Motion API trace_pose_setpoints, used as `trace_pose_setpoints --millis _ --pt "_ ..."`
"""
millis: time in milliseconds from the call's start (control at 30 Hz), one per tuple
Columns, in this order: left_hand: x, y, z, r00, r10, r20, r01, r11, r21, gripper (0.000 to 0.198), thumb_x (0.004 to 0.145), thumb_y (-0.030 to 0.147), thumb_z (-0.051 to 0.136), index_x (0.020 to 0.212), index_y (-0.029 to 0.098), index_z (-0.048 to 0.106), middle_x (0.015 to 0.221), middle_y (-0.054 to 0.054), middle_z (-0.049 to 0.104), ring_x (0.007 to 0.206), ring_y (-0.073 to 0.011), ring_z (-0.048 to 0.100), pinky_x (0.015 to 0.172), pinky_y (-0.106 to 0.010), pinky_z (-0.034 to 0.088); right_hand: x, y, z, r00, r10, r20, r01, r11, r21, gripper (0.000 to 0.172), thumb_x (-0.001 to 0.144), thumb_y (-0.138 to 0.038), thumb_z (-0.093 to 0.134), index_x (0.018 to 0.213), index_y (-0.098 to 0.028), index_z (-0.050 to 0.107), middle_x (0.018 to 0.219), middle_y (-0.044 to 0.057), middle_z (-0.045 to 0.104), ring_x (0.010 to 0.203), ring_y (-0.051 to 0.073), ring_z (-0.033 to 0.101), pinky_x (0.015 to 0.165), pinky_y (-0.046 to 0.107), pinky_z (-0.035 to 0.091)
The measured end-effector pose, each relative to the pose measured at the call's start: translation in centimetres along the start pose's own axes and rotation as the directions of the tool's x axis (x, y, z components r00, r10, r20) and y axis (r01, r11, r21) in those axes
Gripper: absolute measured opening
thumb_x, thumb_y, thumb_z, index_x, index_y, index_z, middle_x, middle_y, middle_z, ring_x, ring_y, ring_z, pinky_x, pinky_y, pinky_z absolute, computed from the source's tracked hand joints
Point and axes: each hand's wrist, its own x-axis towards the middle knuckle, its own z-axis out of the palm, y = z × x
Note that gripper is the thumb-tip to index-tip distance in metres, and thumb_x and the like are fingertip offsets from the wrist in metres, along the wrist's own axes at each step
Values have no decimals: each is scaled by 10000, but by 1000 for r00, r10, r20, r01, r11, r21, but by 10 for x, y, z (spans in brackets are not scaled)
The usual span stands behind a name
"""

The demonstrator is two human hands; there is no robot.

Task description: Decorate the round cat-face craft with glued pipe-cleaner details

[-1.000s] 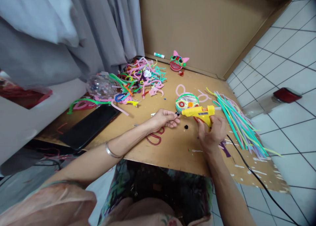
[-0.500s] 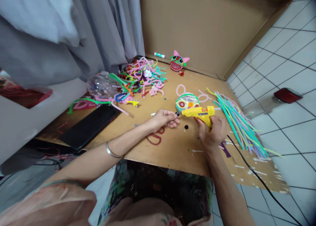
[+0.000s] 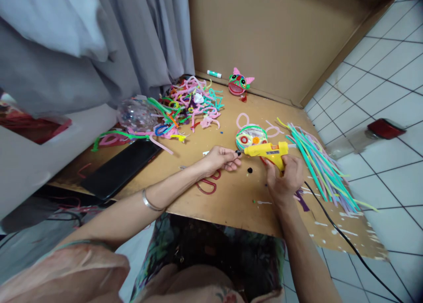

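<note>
My right hand [image 3: 284, 177] grips the handle of a yellow hot glue gun [image 3: 266, 151], nozzle pointing left. My left hand [image 3: 221, 158] pinches a tiny black bead at the nozzle tip, fingers closed. Just behind the gun lies a round pipe-cleaner face [image 3: 251, 136] with pink ears, red rings and an orange dot. Another small black bead [image 3: 250, 170] rests on the cardboard sheet [image 3: 231, 197] between my hands. A red pipe-cleaner loop [image 3: 207, 186] lies under my left wrist.
A tangled heap of coloured pipe cleaners [image 3: 188, 104] sits at the back left, straight ones [image 3: 313, 162] at the right. A finished pink-eared figure [image 3: 238, 83] and a glue stick [image 3: 213, 74] stand by the cardboard wall. A black tablet [image 3: 120, 167] lies at left. The gun's black cord [image 3: 343, 241] trails right.
</note>
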Motion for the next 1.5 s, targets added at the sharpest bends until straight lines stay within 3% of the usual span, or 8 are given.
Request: trace_pose_setpoints --millis 300,533,800,900,1033,1133,1267,1500 --pt "1 -1 -1 1000 -9 21 9 1000 -24 223 724 263 771 841 85 706 727 -70 723 540 -65 605 575 -187 479 2 2 2 947 317 48 -321 941 110 383 773 -495 663 950 -164 584 888 79 609 844 214 585 734 346 472" --pt "0 2 1 1000 -18 -12 18 1000 -4 202 732 260 757 819 86 705 713 -56 709 522 -57 586 553 -183 458 5 20 3 665 746 -25 -721 651 236 520 740 -598 574 986 -141 600 837 40 592 699 159 526 664 306 454" --pt "-2 0 2 1000 15 24 -16 999 32 314 647 359 803 778 93 703 720 -60 707 510 -52 551 510 -171 422 -22 94 -1 580 813 57 -752 561 -346 472 651 -556 639 874 -141 659 795 87 625 727 231 535 697 367 428" --pt "-2 0 2 999 28 41 -30 999 38 344 625 388 811 795 105 714 728 -62 711 508 -54 545 509 -175 420 -31 100 1 640 759 115 -663 622 -417 495 624 -574 669 825 -122 663 742 101 608 708 253 538 666 373 406" --pt "-3 0 3 998 46 48 -49 998 45 355 623 410 810 802 117 718 728 -56 705 505 -50 531 512 -183 410 -27 79 -3 863 504 14 -461 801 -382 526 728 -605 605 886 -105 646 817 142 604 796 284 536 724 405 380" --pt "-3 0 3 997 54 49 -57 997 59 355 613 416 812 775 116 713 698 -38 684 495 -41 502 500 -181 385 -18 39 -11 973 226 52 -207 948 -243 282 876 -396 525 974 -156 636 886 121 624 832 245 541 755 377 365" --pt "-3 -2 3 997 60 46 -62 998 32 364 578 420 828 740 120 703 666 -17 656 484 -33 470 489 -179 355 -8 -22 -17 993 -120 5 120 991 -65 50 871 -217 592 883 -222 641 760 32 616 728 162 552 724 316 372" --pt "-4 -1 5 994 24 107 -20 999 -39 366 554 387 848 734 106 696 593 11 589 480 -27 449 468 -168 302 3 -49 -11 966 -258 -11 258 966 7 65 855 -147 624 863 -211 639 711 1 617 711 122 566 738 304 354"
